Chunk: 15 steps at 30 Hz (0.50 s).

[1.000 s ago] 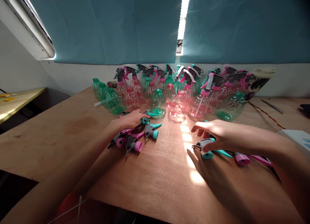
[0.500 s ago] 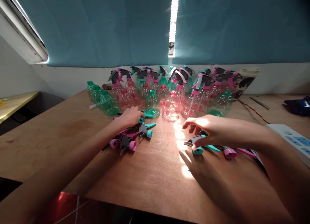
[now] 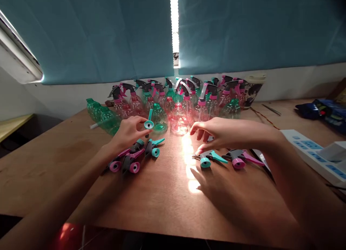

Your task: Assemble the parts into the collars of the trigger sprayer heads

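My left hand (image 3: 131, 132) pinches a spray head with a teal collar (image 3: 148, 125), raised above the wooden table (image 3: 162, 199). Below it lie several loose spray heads, among them a teal-collared one (image 3: 152, 150) and a pink-collared one (image 3: 132, 164). My right hand (image 3: 213, 133) is held with curved, parted fingers just over another teal-collared spray head (image 3: 205, 160); nothing shows in its grasp. A pink-collared spray head (image 3: 238, 160) lies to the right of that one. An open green bottle (image 3: 159, 120) and an open pink bottle (image 3: 178, 120) stand beyond my hands.
Rows of green and pink bottles, many with spray heads (image 3: 186, 89), line the back of the table. Tipped green bottles (image 3: 109, 120) are at the left. At the right are a power strip (image 3: 310, 152), a patterned cup (image 3: 254, 89) and dark blue cloth (image 3: 329, 113).
My left hand has lifted a teal-collared spray head off the pile. My right hand stays over the teal-collared spray head at the right. The whole view has shifted slightly.
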### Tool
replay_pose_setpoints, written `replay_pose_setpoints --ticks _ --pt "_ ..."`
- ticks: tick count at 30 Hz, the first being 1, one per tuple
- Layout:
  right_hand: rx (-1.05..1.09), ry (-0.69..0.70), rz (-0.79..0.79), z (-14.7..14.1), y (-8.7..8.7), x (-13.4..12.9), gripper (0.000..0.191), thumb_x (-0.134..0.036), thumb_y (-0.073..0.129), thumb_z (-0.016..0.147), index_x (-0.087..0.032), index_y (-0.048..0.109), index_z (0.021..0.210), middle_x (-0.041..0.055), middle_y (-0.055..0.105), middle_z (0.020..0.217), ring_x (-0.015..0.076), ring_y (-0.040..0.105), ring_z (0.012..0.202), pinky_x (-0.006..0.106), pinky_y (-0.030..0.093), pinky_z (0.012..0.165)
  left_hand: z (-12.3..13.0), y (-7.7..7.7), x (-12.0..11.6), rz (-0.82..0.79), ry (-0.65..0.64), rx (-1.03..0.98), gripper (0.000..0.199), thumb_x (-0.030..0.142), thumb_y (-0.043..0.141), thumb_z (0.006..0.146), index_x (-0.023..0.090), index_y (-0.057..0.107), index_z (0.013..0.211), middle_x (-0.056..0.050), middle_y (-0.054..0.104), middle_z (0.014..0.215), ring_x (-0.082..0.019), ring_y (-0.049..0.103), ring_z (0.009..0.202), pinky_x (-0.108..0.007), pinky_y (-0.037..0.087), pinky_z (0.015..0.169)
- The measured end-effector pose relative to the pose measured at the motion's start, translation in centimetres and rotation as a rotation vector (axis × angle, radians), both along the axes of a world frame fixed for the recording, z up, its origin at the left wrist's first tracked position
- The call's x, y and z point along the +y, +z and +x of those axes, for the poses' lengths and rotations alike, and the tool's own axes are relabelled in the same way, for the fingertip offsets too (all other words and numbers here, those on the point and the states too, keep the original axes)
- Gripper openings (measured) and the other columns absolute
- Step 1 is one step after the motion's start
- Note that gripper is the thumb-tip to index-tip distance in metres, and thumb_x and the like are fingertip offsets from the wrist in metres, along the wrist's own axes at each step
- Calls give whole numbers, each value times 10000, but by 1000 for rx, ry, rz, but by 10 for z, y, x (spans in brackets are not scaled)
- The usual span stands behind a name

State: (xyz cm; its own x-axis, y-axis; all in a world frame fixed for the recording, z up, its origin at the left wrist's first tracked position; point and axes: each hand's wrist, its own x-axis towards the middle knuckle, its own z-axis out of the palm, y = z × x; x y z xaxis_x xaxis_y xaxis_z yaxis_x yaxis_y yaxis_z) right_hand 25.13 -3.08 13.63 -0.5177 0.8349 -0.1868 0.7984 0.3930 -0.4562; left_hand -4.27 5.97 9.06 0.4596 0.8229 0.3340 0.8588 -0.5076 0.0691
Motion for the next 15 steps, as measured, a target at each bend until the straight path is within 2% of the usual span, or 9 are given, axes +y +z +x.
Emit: replay_pose_setpoints --ticks 3,5,9,12,15 --pt "11 0 -5 4 -2 3 423 -474 657 715 -239 566 1055 30 647 997 186 620 775 255 449 573 24 -3 -24 13 -52 -304 313 380 649 776 176 639 1014 -38 685 975 -200 618 842 -264 432 719" --pt "4 0 3 6 -2 4 431 -483 661 711 -243 564 1055 25 649 989 191 621 792 261 450 595 42 -7 -42 29 -116 -363 286 344 662 772 184 641 1008 -30 684 955 -193 608 825 -274 425 728" --pt "-37 -28 27 12 0 4 430 -494 644 724 -241 560 1062 19 659 949 193 619 788 264 431 589 74 -25 -65 9 -331 -150 246 262 659 770 195 656 1007 -25 662 869 -215 562 846 -337 367 781" --pt "-64 -57 23 13 0 6 409 -466 635 733 -238 550 1062 15 660 937 188 621 781 254 421 564 86 -42 -69 -48 -387 -34 228 239 658 756 187 658 978 -42 625 869 -228 532 859 -340 364 766" --pt "-113 -58 11 13 -2 9 336 -418 631 733 -219 562 995 28 655 970 183 621 773 244 410 537 87 -60 -66 -148 -382 -69 173 265 624 801 177 637 950 -47 589 879 -224 525 860 -319 393 740"
